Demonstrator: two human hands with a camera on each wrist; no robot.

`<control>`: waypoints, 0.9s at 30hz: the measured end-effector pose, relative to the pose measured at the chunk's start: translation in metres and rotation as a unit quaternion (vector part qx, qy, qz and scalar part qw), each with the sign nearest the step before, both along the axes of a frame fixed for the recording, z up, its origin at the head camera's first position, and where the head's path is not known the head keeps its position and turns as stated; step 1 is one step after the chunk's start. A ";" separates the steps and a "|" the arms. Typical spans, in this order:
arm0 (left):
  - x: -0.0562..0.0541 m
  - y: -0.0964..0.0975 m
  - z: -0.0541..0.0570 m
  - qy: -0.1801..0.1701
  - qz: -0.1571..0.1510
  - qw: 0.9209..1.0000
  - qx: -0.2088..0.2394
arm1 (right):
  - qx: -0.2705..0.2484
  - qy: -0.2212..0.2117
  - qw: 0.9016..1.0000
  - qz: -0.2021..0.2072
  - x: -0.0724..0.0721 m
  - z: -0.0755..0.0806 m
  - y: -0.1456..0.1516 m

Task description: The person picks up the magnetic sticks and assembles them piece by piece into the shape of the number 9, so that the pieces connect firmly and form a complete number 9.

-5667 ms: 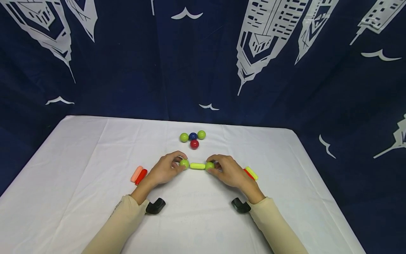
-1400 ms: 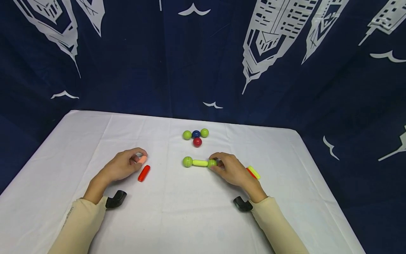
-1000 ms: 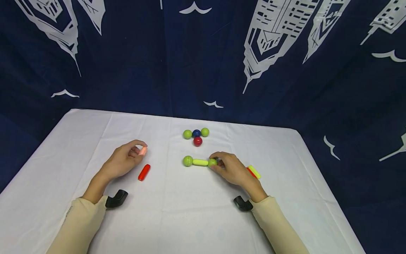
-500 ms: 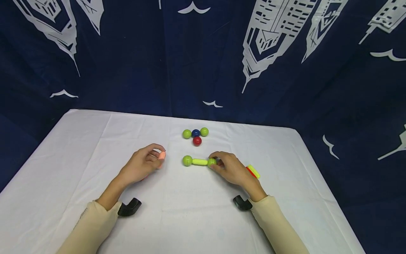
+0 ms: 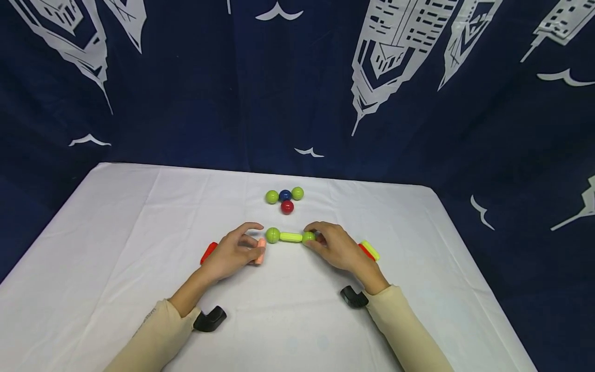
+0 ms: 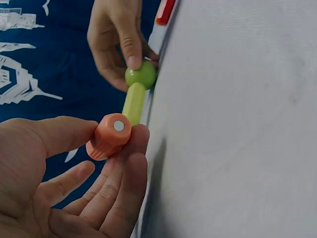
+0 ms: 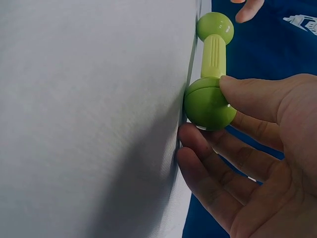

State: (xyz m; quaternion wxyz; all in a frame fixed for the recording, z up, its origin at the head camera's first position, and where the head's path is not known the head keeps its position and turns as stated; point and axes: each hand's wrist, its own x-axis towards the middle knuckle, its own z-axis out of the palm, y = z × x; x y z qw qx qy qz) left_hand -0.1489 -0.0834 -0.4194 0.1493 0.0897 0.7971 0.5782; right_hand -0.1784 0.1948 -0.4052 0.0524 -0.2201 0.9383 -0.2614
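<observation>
In the head view, the left hand [image 5: 231, 256] is pinching a salmon rod [image 5: 261, 250] just beside the left green ball [image 5: 272, 235] – seemingly unattached – while a lime rod [image 5: 291, 237] is already linking that ball to the right green ball [image 5: 309, 237]. Remaining pieces are lying loose: a blue ball [image 5: 285, 196] and red ball [image 5: 287, 207] farther back, a red rod [image 5: 209, 252] partly behind the left wrist. The left wrist view is showing thumb and fingertips narrowly holding the salmon rod; in the right wrist view, the right hand [image 7: 262, 148] is gripping the right green ball.

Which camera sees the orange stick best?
Left wrist view: the orange stick looks big, its end's white spot clear. The head view shows it small, partly behind the left hand; the right wrist view misses it.
</observation>
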 end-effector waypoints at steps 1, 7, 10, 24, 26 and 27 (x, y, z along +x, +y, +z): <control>-0.001 0.002 -0.001 -0.003 0.000 1.000 -0.005 | 0.000 -0.001 1.000 -0.001 0.000 0.000 0.000; -0.006 0.010 -0.006 -0.008 0.007 1.000 -0.018 | -0.001 -0.003 1.000 -0.003 0.000 0.000 0.002; -0.008 0.011 -0.006 -0.016 0.006 1.000 -0.012 | 0.000 -0.002 1.000 0.001 0.000 0.000 0.001; -0.013 0.016 -0.006 -0.024 -0.008 0.999 -0.027 | -0.004 0.011 1.000 0.005 -0.001 -0.002 -0.003; -0.013 0.017 -0.007 -0.021 -0.005 0.999 -0.029 | -0.005 0.014 1.000 0.006 -0.001 -0.002 -0.003; -0.013 0.017 -0.008 -0.020 -0.003 0.999 -0.030 | -0.005 0.014 1.000 0.006 -0.001 -0.002 -0.003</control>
